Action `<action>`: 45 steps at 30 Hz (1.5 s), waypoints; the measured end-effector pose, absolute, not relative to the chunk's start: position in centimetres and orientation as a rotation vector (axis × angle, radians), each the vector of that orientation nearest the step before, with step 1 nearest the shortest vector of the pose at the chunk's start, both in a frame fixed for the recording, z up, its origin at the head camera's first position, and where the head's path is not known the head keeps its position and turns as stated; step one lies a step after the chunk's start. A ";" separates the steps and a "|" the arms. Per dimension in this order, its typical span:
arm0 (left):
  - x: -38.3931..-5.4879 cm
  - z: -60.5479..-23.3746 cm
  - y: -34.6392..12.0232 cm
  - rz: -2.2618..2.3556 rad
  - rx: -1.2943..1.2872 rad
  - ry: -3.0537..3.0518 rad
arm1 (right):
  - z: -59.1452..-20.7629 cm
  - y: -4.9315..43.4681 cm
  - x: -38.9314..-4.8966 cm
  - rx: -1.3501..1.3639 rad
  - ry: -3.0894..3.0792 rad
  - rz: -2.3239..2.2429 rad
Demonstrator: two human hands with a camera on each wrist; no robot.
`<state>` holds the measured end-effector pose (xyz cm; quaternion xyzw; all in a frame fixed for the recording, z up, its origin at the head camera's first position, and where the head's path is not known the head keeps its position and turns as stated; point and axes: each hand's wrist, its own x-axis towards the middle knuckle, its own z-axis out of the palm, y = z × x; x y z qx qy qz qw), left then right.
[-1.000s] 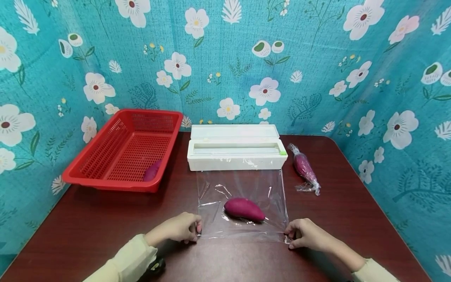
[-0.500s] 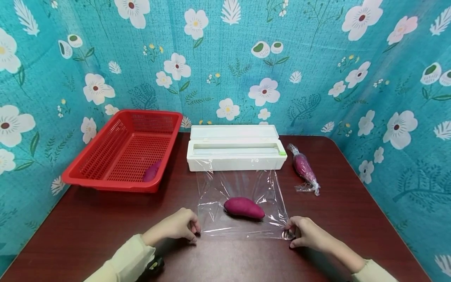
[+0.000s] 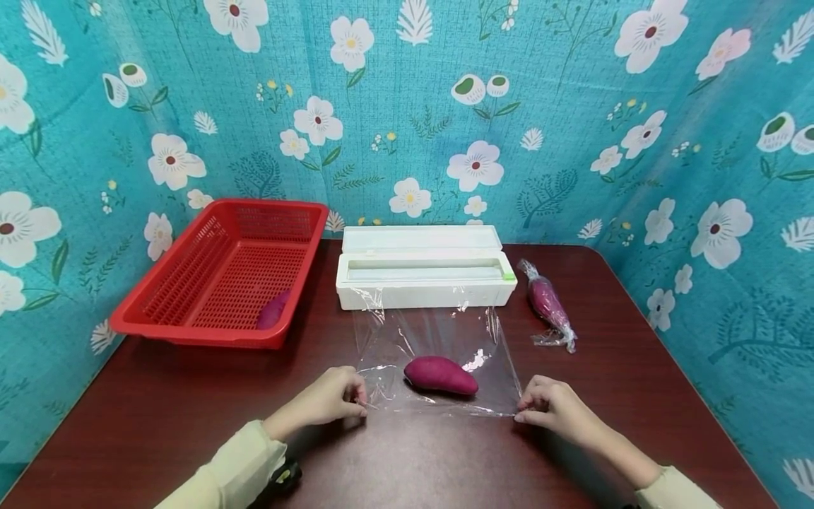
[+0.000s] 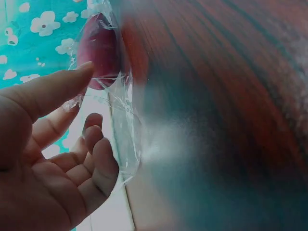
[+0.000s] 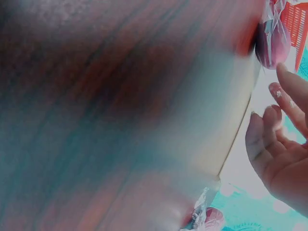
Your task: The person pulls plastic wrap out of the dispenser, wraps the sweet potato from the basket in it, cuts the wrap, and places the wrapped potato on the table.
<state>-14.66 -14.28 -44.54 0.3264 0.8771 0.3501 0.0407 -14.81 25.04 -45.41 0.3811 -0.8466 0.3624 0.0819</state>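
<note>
A purple sweet potato (image 3: 441, 375) lies on a sheet of clear plastic wrap (image 3: 388, 385), which runs from the white dispenser box (image 3: 426, 295) toward me. My left hand (image 3: 329, 397) pinches the sheet's front left corner. At the front right corner, my right hand (image 3: 558, 408) pinches the wrap between thumb and fingers. In the left wrist view the sweet potato (image 4: 101, 50) shows through the wrap beyond my thumb, with the other fingers loosely curled. The right wrist view has the sweet potato (image 5: 273, 43) past my fingertips.
A red plastic basket (image 3: 222, 329) stands at the left with another sweet potato (image 3: 273, 309) inside. Right of the dispenser lies a wrapped sweet potato (image 3: 548, 300) with twisted ends. Behind the dark wooden table (image 3: 420, 466) hangs a teal flowered curtain (image 3: 381, 155).
Both hands have moved slightly away from me, and the wrap's front edge has come closer to the sweet potato. The wrap has gone slack and creased near the box. The sweet potato stays put.
</note>
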 end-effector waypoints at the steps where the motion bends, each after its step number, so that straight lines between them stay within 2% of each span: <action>1: -14.7 -44.6 -14.3 1.096 1.009 2.692 | -45.4 25.0 -14.8 1.128 -2.511 1.091; 7: -15.1 -45.2 -14.5 1.287 1.013 2.596 | -45.1 25.0 -15.1 1.076 -2.409 1.100; 13: -15.1 -45.4 -14.4 1.362 0.940 2.506 | -44.5 24.7 -15.4 1.140 -2.326 1.112; 20: -14.7 -44.0 -14.1 1.409 0.868 2.434 | -42.9 23.7 -15.0 1.215 -2.272 1.267; 25: -14.3 -42.7 -14.0 1.430 0.891 2.415 | -44.0 24.4 -15.7 1.192 -2.297 1.341; 36: -15.5 -45.3 -14.7 1.429 0.896 2.381 | -44.6 25.1 -16.4 1.354 -2.217 1.563; 45: -15.5 -45.2 -14.8 1.432 0.823 2.367 | -42.9 24.7 -15.4 1.265 -2.396 1.643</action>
